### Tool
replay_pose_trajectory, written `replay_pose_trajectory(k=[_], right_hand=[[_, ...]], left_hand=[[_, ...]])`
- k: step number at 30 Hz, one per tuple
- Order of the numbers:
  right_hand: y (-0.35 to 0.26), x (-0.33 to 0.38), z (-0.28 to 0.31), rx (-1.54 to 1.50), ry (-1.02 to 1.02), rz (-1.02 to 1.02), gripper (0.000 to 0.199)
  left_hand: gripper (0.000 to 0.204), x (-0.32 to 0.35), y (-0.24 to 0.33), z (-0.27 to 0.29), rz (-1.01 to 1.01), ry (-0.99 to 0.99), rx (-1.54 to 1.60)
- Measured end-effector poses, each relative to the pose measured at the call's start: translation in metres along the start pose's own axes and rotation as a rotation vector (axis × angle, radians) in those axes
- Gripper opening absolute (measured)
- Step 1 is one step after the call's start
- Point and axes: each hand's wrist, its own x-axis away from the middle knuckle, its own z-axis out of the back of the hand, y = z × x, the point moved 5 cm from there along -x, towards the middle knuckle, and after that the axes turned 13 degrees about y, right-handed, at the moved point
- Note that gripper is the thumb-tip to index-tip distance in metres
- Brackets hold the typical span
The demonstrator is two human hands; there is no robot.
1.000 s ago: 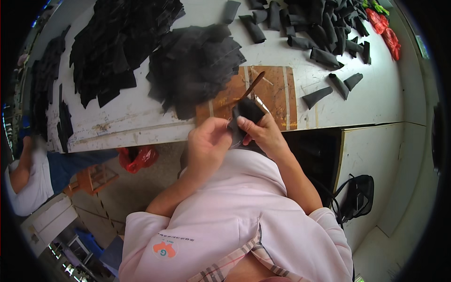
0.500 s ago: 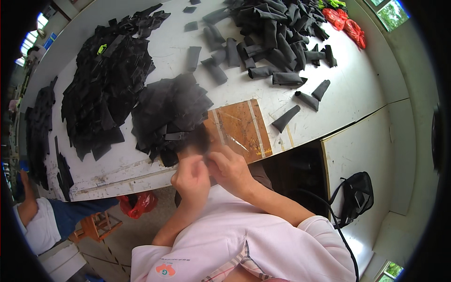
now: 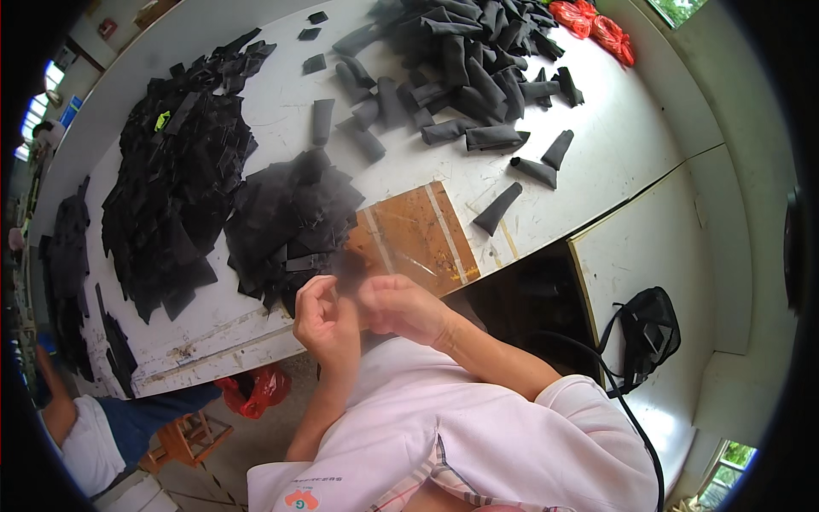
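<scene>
Close to my body, at the table's near edge, I hold a small dark fabric piece [image 3: 348,271] between both hands. My left hand [image 3: 321,314] has its fingers curled and pinches the near left of it. My right hand [image 3: 401,305] is closed at its right side, fingers bent inward. The piece is blurred, so its exact shape is unclear. Just beyond my hands lie a pile of flat black fabric pieces [image 3: 286,218] and a brown wooden board [image 3: 418,235] with pale tape strips.
A larger heap of black pieces [image 3: 175,196] spreads at left. Rolled dark fabric tubes [image 3: 478,85] pile up at the far middle, with several loose ones nearer. Red plastic bags [image 3: 593,26] sit far right. A black mesh bag [image 3: 648,337] rests on the side surface. Another person's arm [image 3: 60,397] shows lower left.
The view has shifted, so the table's contents sit further left. My hands still hold the dark piece together; my right hand's fingers now lie flatter and more sideways.
</scene>
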Motion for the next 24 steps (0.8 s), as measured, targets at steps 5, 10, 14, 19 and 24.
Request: replay_pose_trajectory(k=[5, 10, 14, 19, 24], right_hand=[[-0.008, -0.005, 0.008, 0.412, 0.021, 0.283, 0.019], [-0.006, -0.001, 0.02, 0.315, 0.092, 0.294, 0.018], [-0.014, 0.015, -0.002, 0.164, -0.014, 0.244, 0.016], [-0.035, 0.02, -0.003, 0.529, 0.041, 0.728, 0.011], [-0.055, 0.047, -0.039, 0.989, 0.16, 1.247, 0.012]], left_hand=[[0.014, 0.001, -0.018, -0.005, 0.45, -0.13, 0.477], [0.032, 0.015, 0.002, -0.011, 0.93, -0.452, 0.8], [0.038, 0.016, 0.027, -0.012, 1.113, -0.732, 1.162], [0.023, 0.015, 0.019, -0.006, 0.393, -0.367, 0.382], [0.015, 0.003, 0.042, -0.002, 0.052, -0.15, 0.401]])
